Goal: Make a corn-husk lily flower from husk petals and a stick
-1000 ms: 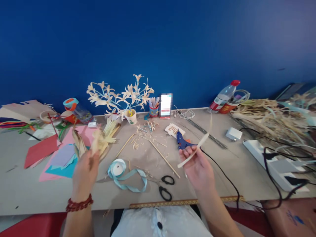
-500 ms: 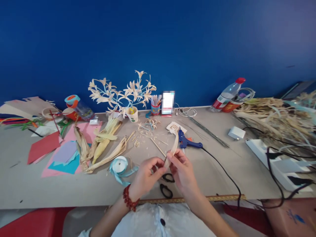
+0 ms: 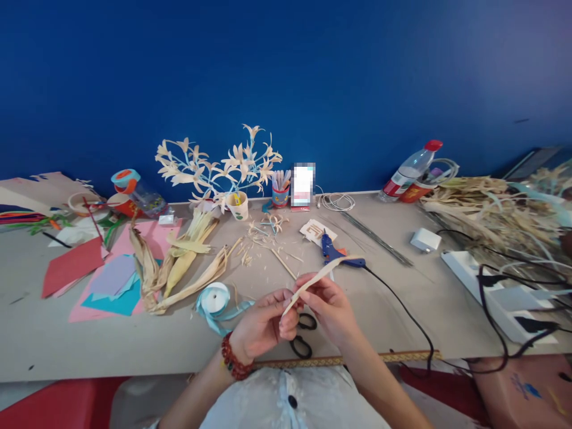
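A pale strip of corn husk point(image 3: 319, 275) slants up to the right between my hands, above the table's front half. My left hand point(image 3: 263, 322) pinches its lower end between thumb and fingers. Farther along the strip, my right hand point(image 3: 328, 307) grips it with thumb and fingertips. Under the hands lie scissors point(image 3: 302, 347), only their black handles showing. Just beyond the right hand, a blue glue gun point(image 3: 333, 250) lies with its nozzle by a white card point(image 3: 313, 231). Left of my left hand rests a roll of light blue ribbon point(image 3: 215, 299).
Corn husks point(image 3: 183, 268) and coloured paper point(image 3: 75, 266) lie at left. Husk flowers point(image 3: 245, 158) stand in a paper cup point(image 3: 238, 207) at the back. At right are wires point(image 3: 379, 238), a bottle point(image 3: 409, 173), a power strip point(image 3: 478, 292) and a husk pile point(image 3: 487, 214). A black cord point(image 3: 402, 310) crosses the table.
The husk strip has swung from nearly upright to a slant toward the right, its far end now over the glue gun. Both hands have shifted their grip on it.
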Demonstrator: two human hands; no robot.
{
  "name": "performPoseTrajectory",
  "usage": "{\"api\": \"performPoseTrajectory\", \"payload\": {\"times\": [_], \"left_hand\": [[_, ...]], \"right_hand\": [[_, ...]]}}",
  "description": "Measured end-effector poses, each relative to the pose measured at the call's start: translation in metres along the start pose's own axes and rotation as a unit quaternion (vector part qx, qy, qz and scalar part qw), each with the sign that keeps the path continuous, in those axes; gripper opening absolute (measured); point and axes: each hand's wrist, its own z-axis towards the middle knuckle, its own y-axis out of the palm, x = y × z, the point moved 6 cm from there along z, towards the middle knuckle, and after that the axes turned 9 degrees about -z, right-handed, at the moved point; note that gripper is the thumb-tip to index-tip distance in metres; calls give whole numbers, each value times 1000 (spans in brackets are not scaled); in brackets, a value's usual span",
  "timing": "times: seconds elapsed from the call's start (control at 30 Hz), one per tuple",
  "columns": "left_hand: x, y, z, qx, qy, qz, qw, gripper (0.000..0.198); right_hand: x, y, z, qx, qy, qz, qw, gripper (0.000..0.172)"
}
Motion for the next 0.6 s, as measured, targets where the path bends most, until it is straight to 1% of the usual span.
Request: {"api": "performPoseTrajectory", "payload": {"times": [0.03, 0.07, 0.13, 0.2, 0.23, 0.3, 0.47, 0.53, 0.6], "left_hand": [[-1, 0, 0, -3, -4, 7, 1000, 19], [0, -1, -1, 3, 7, 26, 1000, 20], [8, -3, -3, 34, 70, 107, 991, 25], [19, -3, -8, 75, 146, 212, 963, 25], [23, -3, -10, 90, 169, 255, 948, 23], [27, -3, -12, 109, 183, 303, 929, 22], [26, -7, -13, 133, 199, 311, 920, 25], [26, -5, -13, 133, 203, 330, 912, 28], [29, -2, -14, 128, 204, 378, 894, 26]], "right_hand": [[-2, -1, 1, 0, -9, -19, 1000, 15], [-3, -2, 2, 3, -16, -40, 999, 15], [-6, -4, 4, 13, -26, -89, 996, 16], [-8, -5, 5, 18, -29, -133, 991, 17], [-8, -4, 5, 19, -30, -149, 988, 19], [-9, -3, 4, 15, -27, -167, 986, 21], [-2, 6, -2, -39, 7, -216, 976, 25], [-1, 4, -3, -36, 4, -240, 970, 27], [-3, 1, -2, -32, -17, -275, 961, 26]]}}
